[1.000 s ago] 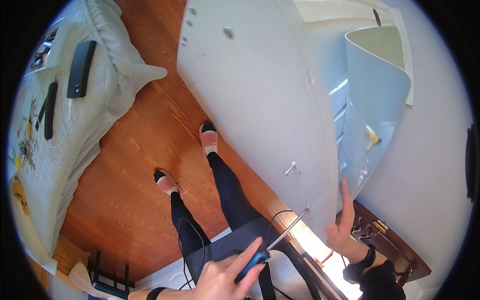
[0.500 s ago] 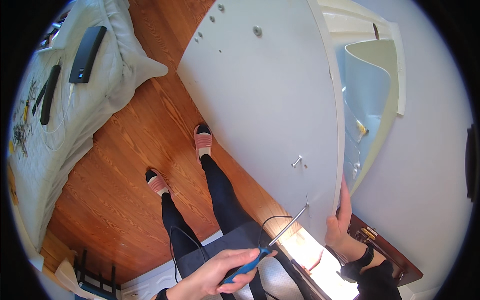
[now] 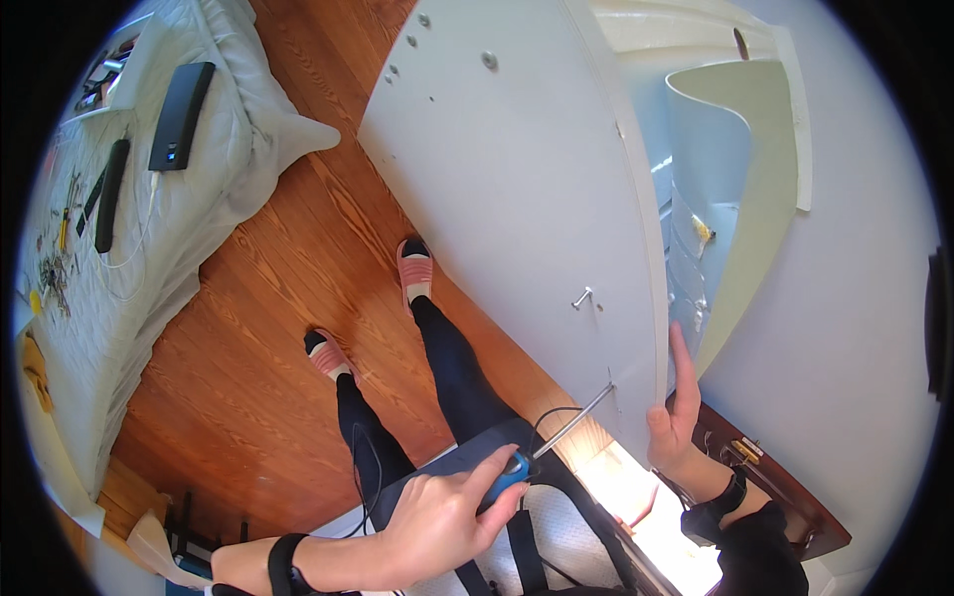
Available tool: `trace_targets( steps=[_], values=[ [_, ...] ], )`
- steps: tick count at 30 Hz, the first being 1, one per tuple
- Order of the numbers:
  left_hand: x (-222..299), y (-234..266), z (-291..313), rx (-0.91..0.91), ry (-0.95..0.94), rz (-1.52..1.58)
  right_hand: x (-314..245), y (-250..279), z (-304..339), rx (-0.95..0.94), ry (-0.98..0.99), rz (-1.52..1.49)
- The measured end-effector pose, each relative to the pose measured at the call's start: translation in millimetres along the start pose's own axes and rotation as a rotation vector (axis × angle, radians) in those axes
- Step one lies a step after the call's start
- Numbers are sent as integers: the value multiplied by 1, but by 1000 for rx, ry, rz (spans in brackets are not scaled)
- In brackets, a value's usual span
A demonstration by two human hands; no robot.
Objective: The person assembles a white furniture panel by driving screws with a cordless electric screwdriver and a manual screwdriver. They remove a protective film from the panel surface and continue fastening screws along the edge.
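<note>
My left hand (image 3: pixel 452 517) is wrapped round the blue handle of a screwdriver (image 3: pixel 576 429). Its long metal shaft slants up to the right, and the tip meets the face of a large white panel (image 3: pixel 517 179) near the lower end. A bolt (image 3: pixel 583 297) sticks out of the panel a little above that spot. Beside the panel's right edge is my right hand (image 3: pixel 678 417), fingers stretched upward along the edge and thumb apart, touching the rim. Behind the edge sits a curved pale shell (image 3: pixel 711 149), bluish inside.
At the left, a bed with a white cover (image 3: pixel 219 179) bears a dark power bank (image 3: pixel 182 117), a black tool (image 3: pixel 112 197) and scattered small hardware (image 3: pixel 55 283). Wooden floor (image 3: pixel 268 268) lies below. A dark red-brown wooden piece (image 3: pixel 795 487) is at the lower right.
My left hand has turned over the screwdriver handle, its back now facing up, with the forearm further into view. The tip stays at the panel. My right hand stays by the edge; the view has shifted slightly.
</note>
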State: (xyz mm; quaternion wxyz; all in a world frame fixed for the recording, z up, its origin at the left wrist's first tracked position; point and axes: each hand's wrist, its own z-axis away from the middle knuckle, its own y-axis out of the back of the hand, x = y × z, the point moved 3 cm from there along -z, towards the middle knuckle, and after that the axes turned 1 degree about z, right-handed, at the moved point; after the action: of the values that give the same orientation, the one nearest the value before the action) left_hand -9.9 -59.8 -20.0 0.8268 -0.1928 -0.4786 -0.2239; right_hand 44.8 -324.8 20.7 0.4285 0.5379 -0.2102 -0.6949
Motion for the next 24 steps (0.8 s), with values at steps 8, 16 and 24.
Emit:
trace_targets(
  steps=[8,16,24],
  values=[
    [-34,-21,-2,-618,585,2093,2,-1,1,6,-11,-13],
    [-12,-1,-4,-587,848,1399,8,2,7,-62,-30,-50],
    [23,6,-7,-169,231,339,4,5,6,-72,-17,25]
  ],
)
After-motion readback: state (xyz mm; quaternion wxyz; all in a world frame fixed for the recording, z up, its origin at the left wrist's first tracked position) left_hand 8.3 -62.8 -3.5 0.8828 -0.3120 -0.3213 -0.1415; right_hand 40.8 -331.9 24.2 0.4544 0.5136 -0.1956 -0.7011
